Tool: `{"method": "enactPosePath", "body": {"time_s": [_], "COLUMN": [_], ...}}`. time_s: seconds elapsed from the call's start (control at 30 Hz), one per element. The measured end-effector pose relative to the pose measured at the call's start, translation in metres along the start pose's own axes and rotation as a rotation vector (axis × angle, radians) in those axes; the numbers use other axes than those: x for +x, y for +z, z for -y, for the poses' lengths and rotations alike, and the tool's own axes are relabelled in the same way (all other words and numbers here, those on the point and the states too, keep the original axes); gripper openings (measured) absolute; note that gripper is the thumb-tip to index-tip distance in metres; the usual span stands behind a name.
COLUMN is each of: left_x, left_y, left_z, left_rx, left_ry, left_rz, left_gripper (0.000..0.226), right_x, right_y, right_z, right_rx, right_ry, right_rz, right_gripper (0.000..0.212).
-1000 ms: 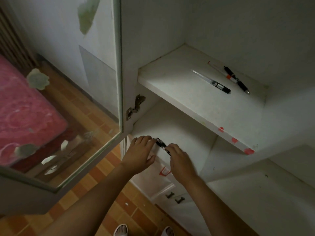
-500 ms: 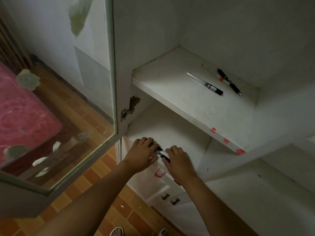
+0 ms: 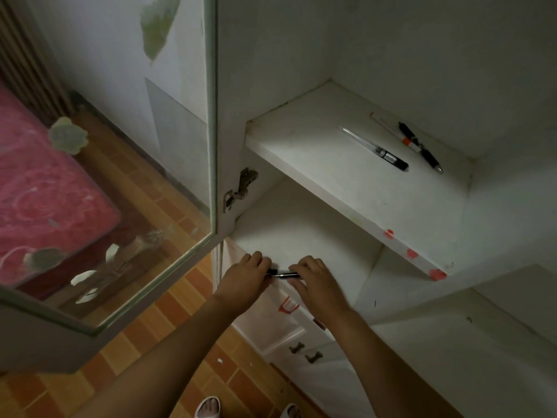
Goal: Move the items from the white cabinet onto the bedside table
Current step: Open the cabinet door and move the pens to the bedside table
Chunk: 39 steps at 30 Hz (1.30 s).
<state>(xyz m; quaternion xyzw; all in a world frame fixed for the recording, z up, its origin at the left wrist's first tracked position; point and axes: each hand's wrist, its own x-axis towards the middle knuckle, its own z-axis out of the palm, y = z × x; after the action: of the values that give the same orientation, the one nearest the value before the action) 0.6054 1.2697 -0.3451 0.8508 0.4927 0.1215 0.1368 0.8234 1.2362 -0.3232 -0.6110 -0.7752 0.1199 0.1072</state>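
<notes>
1. White cabinet (image 3: 376, 55): open, with its glass door (image 3: 120, 182) swung out to the left. An upper shelf (image 3: 346, 182) and a lower shelf (image 3: 301, 236) are visible; the right side is cut off by the frame edge.
2. Bed (image 3: 45, 191): pink cover, seen partly through the glass door, its far end out of frame.
3. Left hand (image 3: 244, 283): fingers curled around the left end of a small dark pen (image 3: 283, 275) at the front edge of the lower shelf. The fingertips are hidden beyond the knuckles.
4. Right hand (image 3: 319, 286): fingers curled over the right end of the same pen (thumb below, hard to make out). Both hands hold the pen, which lies roughly level between them.
5. Pen in hand: black body with a bright metal section in the middle; only the short span between the hands shows.
6. Clear-barrelled pen (image 3: 375, 149): lies flat on the upper shelf, black grip end pointing to the front right.
7. White pen (image 3: 394, 132) with an orange band and black pen (image 3: 420, 147): lie crossed over each other near the back right corner of the upper shelf, just beside the clear-barrelled pen and apart from it.
8. Door hinge (image 3: 239, 188): metal, on the cabinet wall between the shelves.
</notes>
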Motion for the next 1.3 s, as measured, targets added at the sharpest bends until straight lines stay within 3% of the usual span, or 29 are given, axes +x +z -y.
{"method": "enactPosePath", "body": {"time_s": [0.47, 0.8, 0.97, 1.13, 1.3], "left_x": [0.000, -0.001, -0.006, -0.005, -0.012], "left_y": [-0.015, -0.010, -0.013, -0.014, -0.028], "left_z": [-0.007, -0.008, -0.006, -0.014, -0.012], "left_rx": [0.056, 0.134, 0.151, 0.121, 0.141], "left_ry": [0.010, 0.028, -0.013, -0.010, -0.007], "left_rz": [0.047, 0.121, 0.127, 0.135, 0.132], "left_gripper": [0.031, 0.038, 0.046, 0.046, 0.045], "right_x": [0.005, 0.003, 0.001, 0.003, 0.005], "right_y": [-0.001, 0.000, 0.001, 0.008, -0.009], "right_z": [-0.009, -0.013, -0.013, -0.001, 0.006], "right_rx": [0.002, -0.231, -0.209, -0.198, -0.153], "right_ry": [-0.006, -0.254, -0.163, -0.191, -0.125], "right_rz": [0.004, 0.005, -0.022, 0.043, 0.075], "right_gripper": [0.033, 0.031, 0.035, 0.049, 0.045]}}
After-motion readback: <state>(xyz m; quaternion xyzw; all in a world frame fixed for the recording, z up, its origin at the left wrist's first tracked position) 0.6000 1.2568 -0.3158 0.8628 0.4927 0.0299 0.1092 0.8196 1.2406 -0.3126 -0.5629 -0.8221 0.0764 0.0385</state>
